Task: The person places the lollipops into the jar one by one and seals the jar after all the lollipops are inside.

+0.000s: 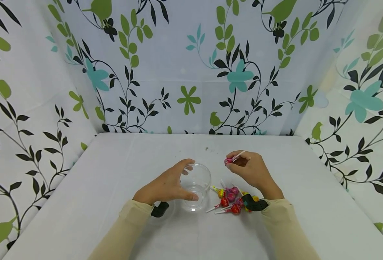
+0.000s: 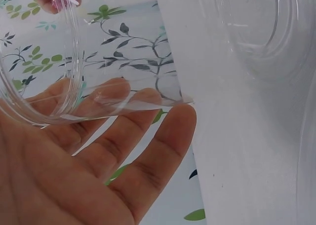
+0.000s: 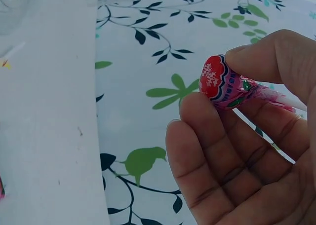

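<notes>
My left hand (image 1: 167, 184) grips a clear plastic jar (image 1: 202, 177), thumb on the near side and fingers round the far side. In the left wrist view its fingers (image 2: 140, 161) lie along the jar's transparent wall. Raised to the right of the jar, my right hand (image 1: 250, 169) pinches a lollipop (image 1: 229, 161) between thumb and fingertips. Its pink wrapper with a red patch and its white stick show in the right wrist view. Below the right hand lies a pile of lollipops (image 1: 232, 196) in red, purple and yellow wrappers, partly hidden by the wrist.
A clear round plastic piece (image 2: 291, 62) lies on the white table (image 1: 90, 202), close by the left wrist. Small dark specks (image 1: 206, 148) dot the table toward the back. Patterned cloth (image 1: 165, 43) with leaves and birds walls in the back and both sides.
</notes>
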Action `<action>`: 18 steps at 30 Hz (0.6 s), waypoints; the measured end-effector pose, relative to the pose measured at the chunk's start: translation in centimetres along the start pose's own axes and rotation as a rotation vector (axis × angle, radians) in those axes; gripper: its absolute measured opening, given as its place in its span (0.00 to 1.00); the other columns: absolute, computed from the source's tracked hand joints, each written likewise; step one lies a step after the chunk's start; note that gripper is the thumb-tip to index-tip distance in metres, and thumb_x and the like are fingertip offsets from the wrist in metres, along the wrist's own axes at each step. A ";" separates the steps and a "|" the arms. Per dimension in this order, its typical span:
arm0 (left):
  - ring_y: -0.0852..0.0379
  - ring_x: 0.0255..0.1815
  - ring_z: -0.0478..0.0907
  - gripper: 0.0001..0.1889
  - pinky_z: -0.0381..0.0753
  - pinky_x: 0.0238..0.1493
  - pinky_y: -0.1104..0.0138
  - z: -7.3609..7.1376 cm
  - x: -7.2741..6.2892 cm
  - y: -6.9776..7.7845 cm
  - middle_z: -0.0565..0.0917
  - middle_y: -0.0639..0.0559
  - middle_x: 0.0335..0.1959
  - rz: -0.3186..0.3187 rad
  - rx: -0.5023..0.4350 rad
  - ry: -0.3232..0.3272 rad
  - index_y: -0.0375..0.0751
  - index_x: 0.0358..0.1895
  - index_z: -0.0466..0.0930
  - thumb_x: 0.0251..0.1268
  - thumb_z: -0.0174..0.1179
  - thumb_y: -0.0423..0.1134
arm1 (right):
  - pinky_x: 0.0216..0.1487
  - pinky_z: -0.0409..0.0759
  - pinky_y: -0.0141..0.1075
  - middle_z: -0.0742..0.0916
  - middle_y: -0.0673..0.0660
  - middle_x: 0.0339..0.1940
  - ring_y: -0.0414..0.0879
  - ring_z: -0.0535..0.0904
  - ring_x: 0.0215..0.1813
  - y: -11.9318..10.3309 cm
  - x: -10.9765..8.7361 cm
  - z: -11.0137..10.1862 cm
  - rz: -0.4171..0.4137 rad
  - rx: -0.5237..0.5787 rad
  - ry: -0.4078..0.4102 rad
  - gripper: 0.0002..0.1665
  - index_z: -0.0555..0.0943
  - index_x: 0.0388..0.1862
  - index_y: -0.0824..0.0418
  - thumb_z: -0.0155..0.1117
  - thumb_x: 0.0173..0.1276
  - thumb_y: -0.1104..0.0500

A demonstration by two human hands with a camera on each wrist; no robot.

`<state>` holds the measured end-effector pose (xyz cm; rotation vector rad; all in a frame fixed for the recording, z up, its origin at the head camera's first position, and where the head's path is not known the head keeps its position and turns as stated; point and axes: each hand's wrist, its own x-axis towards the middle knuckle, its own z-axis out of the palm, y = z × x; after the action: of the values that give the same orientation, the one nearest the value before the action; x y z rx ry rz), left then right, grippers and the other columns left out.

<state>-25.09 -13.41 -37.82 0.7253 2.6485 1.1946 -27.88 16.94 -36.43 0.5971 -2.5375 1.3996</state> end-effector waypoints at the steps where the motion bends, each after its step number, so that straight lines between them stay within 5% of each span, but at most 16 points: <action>1: 0.46 0.71 0.73 0.57 0.81 0.61 0.47 0.0 0.0 0.0 0.75 0.51 0.70 0.000 0.004 0.002 0.50 0.79 0.60 0.46 0.84 0.55 | 0.38 0.85 0.33 0.92 0.54 0.39 0.44 0.87 0.38 -0.2 0.0 0.0 -0.001 0.008 -0.001 0.09 0.89 0.46 0.60 0.73 0.69 0.62; 18: 0.49 0.70 0.74 0.57 0.81 0.61 0.48 0.1 -0.2 0.3 0.75 0.51 0.71 -0.019 0.027 0.006 0.51 0.79 0.58 0.47 0.84 0.55 | 0.40 0.87 0.36 0.92 0.54 0.40 0.46 0.87 0.39 -3.2 -0.1 2.0 -0.114 0.114 -0.053 0.10 0.89 0.47 0.60 0.74 0.67 0.63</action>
<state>-24.76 -13.29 -37.68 0.6999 2.6756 1.1603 -26.35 13.78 -35.08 0.7962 -2.4321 1.5149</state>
